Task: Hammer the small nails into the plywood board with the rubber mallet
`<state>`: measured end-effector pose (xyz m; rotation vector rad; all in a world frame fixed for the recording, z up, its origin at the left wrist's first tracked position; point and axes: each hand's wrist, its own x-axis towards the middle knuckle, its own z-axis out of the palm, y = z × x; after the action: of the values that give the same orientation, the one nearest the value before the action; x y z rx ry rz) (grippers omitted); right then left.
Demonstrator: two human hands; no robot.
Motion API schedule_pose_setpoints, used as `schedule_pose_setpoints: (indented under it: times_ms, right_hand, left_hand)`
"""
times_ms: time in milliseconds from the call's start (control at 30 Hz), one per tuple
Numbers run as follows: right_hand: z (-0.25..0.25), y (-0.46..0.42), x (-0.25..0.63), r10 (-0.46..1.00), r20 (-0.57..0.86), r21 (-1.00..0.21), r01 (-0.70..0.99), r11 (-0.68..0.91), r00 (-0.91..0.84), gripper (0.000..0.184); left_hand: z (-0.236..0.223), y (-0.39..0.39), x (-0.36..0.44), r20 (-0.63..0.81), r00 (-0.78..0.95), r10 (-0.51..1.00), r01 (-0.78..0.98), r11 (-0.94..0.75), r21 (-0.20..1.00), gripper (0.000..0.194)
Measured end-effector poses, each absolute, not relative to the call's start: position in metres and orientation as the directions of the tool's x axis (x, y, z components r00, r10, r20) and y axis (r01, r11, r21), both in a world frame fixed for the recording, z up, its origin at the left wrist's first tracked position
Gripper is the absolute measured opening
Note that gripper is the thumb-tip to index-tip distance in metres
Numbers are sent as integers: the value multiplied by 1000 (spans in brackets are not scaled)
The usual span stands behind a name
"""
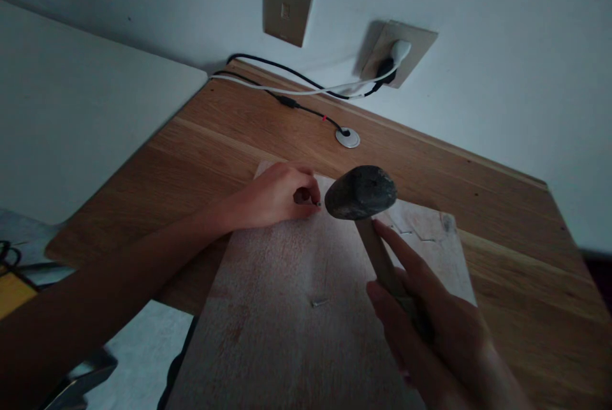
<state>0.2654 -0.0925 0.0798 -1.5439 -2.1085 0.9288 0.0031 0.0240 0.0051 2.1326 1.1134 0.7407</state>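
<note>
My right hand (430,314) is wrapped round the wooden handle of a hammer (361,193), index finger stretched along the shaft. Its dark head hangs just above a pale wooden board (287,308) that lies on the wooden desk (516,250). My left hand (277,196) rests on the board's far left corner, thumb and forefinger pinched on a small nail (319,204) standing just left of the hammer head. Another nail (319,301) lies flat in the board's middle.
Black and white cables (296,88) run from a wall socket (396,53) along the desk's back edge to a round grommet (347,137). A blank wall plate (287,5) is above. A white surface (71,110) adjoins the desk's left side.
</note>
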Motion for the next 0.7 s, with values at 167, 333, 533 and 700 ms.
schedule_pose_setpoints:
  times_ms: [167, 333, 533, 700]
  right_hand:
    - [75, -90, 264, 928, -90, -697, 688, 201, -362, 57]
    - [76, -91, 263, 931, -81, -710, 676, 197, -357, 58]
    - [74, -91, 263, 930, -88, -707, 680, 193, -356, 57]
    - [79, -103, 268, 955, -124, -641, 756, 130, -269, 55]
  left_hand:
    - [8, 25, 5, 206, 511, 834, 466, -471, 749, 14]
    - [11, 24, 5, 185, 513, 838, 487, -462, 742, 14]
    - [11, 23, 3, 174, 532, 828, 458, -455, 764, 15]
    - [10, 25, 0, 153, 528, 835, 517, -459, 722, 5]
